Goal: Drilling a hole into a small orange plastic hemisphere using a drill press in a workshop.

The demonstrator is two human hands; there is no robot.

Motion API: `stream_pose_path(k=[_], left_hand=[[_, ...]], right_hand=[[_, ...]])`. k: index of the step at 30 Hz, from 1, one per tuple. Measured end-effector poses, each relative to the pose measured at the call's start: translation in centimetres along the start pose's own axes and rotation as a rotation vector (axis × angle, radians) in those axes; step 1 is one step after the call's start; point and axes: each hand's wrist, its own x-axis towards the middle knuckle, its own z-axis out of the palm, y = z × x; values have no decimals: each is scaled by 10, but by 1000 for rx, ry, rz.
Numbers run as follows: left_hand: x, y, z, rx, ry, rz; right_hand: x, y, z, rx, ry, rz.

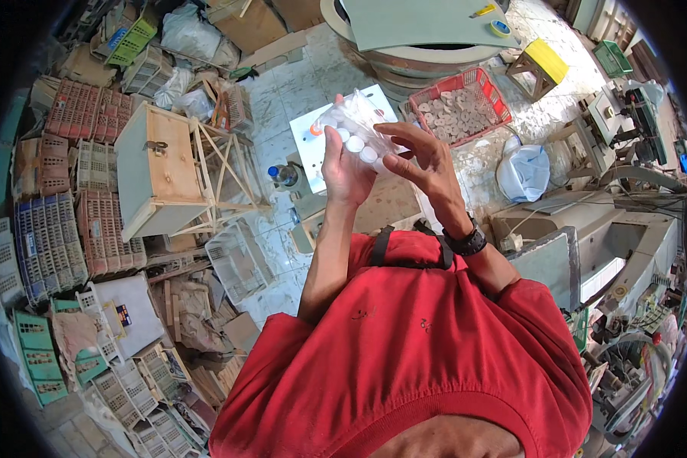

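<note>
Bag (375,120) of clear plastic, with white discs (355,143) inside, sits in our left hand (349,169), up in front of our chest and above a white panel (313,162). We grip it from below: the left thumb runs up along its near left side, a fingertip shows past its far edge, and the other fingers are mostly hidden beneath the plastic.

Our right hand (414,149) comes in from the other side, fingers spread and bent, thumb and forefinger apart at the bag's right edge. We cannot tell whether those tips press on the plastic. A dark watch (468,240) circles our right wrist, and we wear a red shirt (412,328).

Left of the panel stands a bottle (284,175) with a blue cap. To its right, a red basket (482,134) holds many pale pieces (454,114); beyond that is a stool (549,61) with a yellow top. A tape roll (500,29) and a yellow cutter (482,11) lie on a pale green sheet (412,23). Well off to our left, we see stacked crates (51,244) beside a wooden cabinet (172,164).
</note>
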Motion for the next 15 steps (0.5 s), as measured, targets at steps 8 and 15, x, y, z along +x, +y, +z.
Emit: stream_pose_path(k=[8,15], left_hand=[[-3,-1,7,109,118,-48],[-5,-6,1,98,130,-85]], right_hand=[[1,4,5,-175,95,-269],[0,3,9,-567,88,-542]])
